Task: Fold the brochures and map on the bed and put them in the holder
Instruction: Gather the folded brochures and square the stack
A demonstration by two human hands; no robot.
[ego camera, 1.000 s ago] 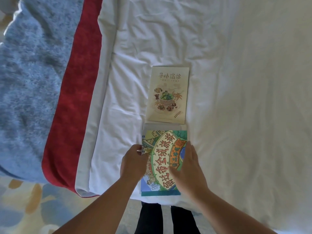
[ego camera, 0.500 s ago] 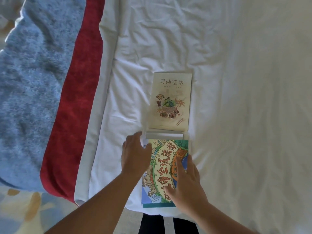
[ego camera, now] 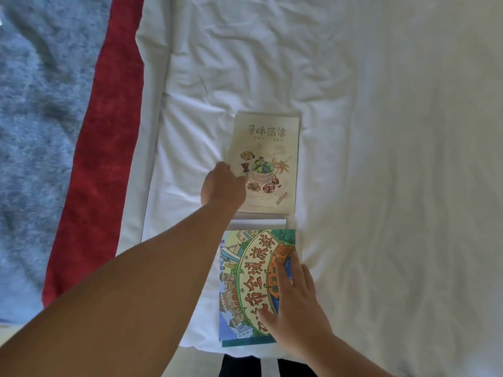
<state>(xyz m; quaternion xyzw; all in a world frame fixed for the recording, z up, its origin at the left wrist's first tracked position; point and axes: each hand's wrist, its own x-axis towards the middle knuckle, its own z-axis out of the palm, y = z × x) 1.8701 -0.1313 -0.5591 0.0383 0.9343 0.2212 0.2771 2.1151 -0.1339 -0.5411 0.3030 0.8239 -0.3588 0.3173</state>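
A beige brochure (ego camera: pixel 269 148) with a food drawing lies flat on the white bed sheet (ego camera: pixel 381 186). My left hand (ego camera: pixel 221 186) reaches forward to its left edge, fingers curled there and the thumb on the cover. Closer to me lies a folded, colourful map (ego camera: pixel 250 284) with large characters in an oval. On its right half my right hand (ego camera: pixel 294 303) presses flat with straight fingers. A strip of white paper (ego camera: pixel 258 221) shows past the map's far edge. My left forearm hides the map's left margin.
A red band (ego camera: pixel 103 159) runs down the bed's left side, with a fluffy blue blanket (ego camera: pixel 35 131) beyond it. The bed's near edge (ego camera: pixel 201 346) lies just below the map, and my dark trousers (ego camera: pixel 245 365) show under it. Wrinkled sheet spreads to the right.
My left hand has left the map's left edge and moved forward to the beige brochure's left edge. My right hand has slid slightly toward me and stays flat on the map.
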